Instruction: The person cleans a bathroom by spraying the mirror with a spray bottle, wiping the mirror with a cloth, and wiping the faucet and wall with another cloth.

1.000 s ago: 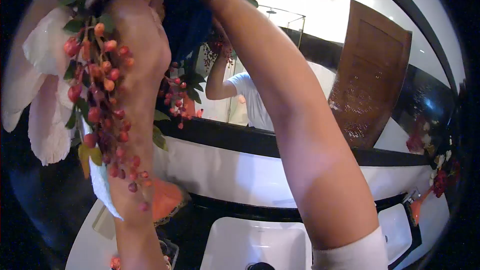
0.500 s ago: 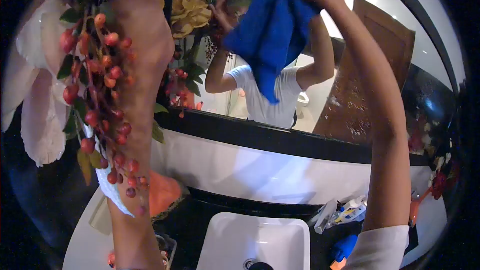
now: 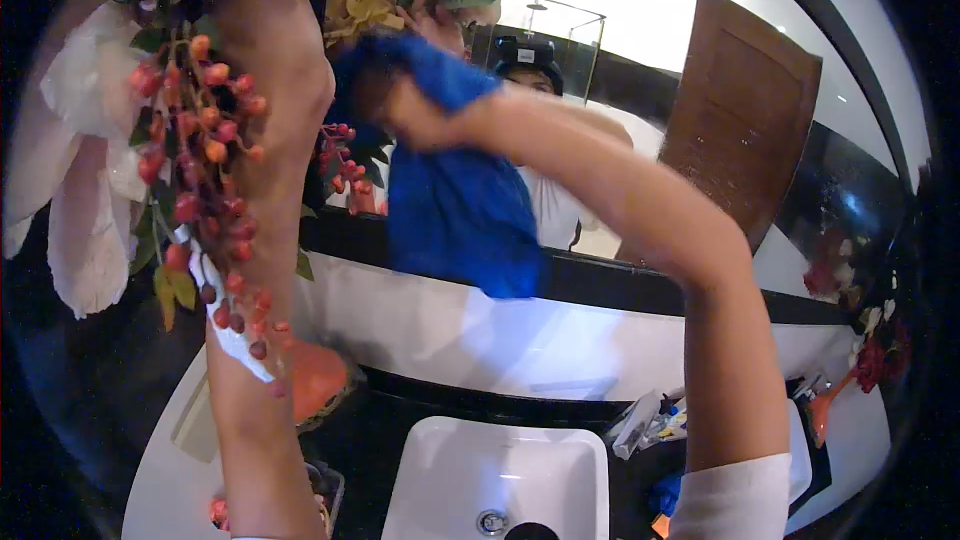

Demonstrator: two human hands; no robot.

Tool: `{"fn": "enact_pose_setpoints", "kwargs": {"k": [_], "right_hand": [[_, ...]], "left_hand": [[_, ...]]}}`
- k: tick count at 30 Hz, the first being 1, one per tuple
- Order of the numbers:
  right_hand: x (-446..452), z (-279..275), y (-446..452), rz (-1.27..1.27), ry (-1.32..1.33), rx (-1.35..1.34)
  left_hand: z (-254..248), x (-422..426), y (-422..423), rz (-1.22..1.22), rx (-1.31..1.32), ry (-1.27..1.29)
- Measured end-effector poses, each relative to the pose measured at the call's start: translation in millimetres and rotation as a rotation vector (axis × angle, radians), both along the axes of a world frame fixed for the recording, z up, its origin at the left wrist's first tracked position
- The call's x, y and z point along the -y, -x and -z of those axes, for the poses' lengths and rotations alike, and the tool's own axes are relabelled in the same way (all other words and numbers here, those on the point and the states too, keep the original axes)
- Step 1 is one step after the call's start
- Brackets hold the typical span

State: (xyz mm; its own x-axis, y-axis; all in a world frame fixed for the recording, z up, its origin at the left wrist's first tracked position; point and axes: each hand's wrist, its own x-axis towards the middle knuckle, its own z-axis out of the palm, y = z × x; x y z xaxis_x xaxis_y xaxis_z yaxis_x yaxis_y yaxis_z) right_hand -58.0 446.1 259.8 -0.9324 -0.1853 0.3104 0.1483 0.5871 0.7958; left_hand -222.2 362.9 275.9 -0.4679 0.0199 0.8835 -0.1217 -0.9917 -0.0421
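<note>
My right hand (image 3: 415,110), blurred by motion, grips a blue cloth (image 3: 465,220) in front of the mirror (image 3: 615,90). The cloth hangs down over the mirror's black lower frame. On the left, my left hand (image 3: 285,50) is raised among artificial flowers; its fingers are hidden at the top of the view. Strands of red berries (image 3: 215,150) hang in front of that forearm, beside large pale petals (image 3: 90,225). The mirror reflects a yellow flower (image 3: 360,5) and part of a raised hand near it.
Below is a white sink (image 3: 495,450) set in a black counter (image 3: 375,440). Small packets and tubes (image 3: 650,425) lie right of it, near a blue and orange item (image 3: 665,510). An orange object (image 3: 320,380) stands left; red flowers (image 3: 880,360) are far right.
My right hand has moved the blue cloth left and down across the mirror. My left arm stays raised in nearly the same place. The view has shifted slightly.
</note>
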Motion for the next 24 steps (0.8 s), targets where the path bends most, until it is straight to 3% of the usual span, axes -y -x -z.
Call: {"fn": "enact_pose_setpoints", "kwargs": {"k": [2, 4, 5, 6, 9, 12, 14, 15, 17, 18, 19, 20, 21, 22, 23, 24], "right_hand": [[-37, -70, 2, 0.107, -0.099, -0.063], [-83, -140, -14, -0.434, 0.502, -0.306], [-68, -162, -55, -0.311, -0.090, -0.552], [-54, -168, -91, -0.063, -0.365, -0.718], [26, -156, -221, 0.098, -0.126, -0.847], [44, -151, -399, 0.184, -0.234, -0.957], [65, -132, -472, 0.662, -0.390, -1.248], [64, -126, -476, 0.669, -0.398, -1.244], [72, -113, -447, 0.973, -0.528, -1.137], [74, -124, -414, 0.723, -0.150, -1.557], [64, -120, -388, 0.761, -0.282, -1.459], [24, -140, -401, 0.451, -0.500, -1.138], [42, -129, -323, 0.684, -0.585, -1.161], [21, -137, -299, 0.568, -0.712, -0.850], [-10, -145, -262, 0.465, -0.609, -0.856], [34, -121, -181, 0.571, -0.306, -1.016]], "left_hand": [[5, 2, -9, -0.238, -0.036, -0.031], [4, 2, -17, -0.314, -0.046, -0.016], [4, 2, -19, -0.320, -0.045, -0.002], [3, 2, -20, -0.316, -0.039, 0.013], [4, 3, -18, -0.290, -0.016, 0.048], [6, 4, -19, -0.294, -0.007, 0.090], [8, 3, -20, -0.308, -0.004, 0.122], [12, 5, -21, -0.327, -0.009, 0.137], [15, 7, -22, -0.368, -0.017, 0.188], [15, 8, -23, -0.383, -0.019, 0.220], [17, 8, -24, -0.411, -0.029, 0.258], [19, 9, -25, -0.432, -0.036, 0.292], [21, 11, -28, -0.445, -0.040, 0.329], [20, 12, -32, -0.431, -0.033, 0.347], [20, 13, -39, -0.404, -0.020, 0.360], [16, 13, -52, -0.316, 0.002, 0.350]]}}
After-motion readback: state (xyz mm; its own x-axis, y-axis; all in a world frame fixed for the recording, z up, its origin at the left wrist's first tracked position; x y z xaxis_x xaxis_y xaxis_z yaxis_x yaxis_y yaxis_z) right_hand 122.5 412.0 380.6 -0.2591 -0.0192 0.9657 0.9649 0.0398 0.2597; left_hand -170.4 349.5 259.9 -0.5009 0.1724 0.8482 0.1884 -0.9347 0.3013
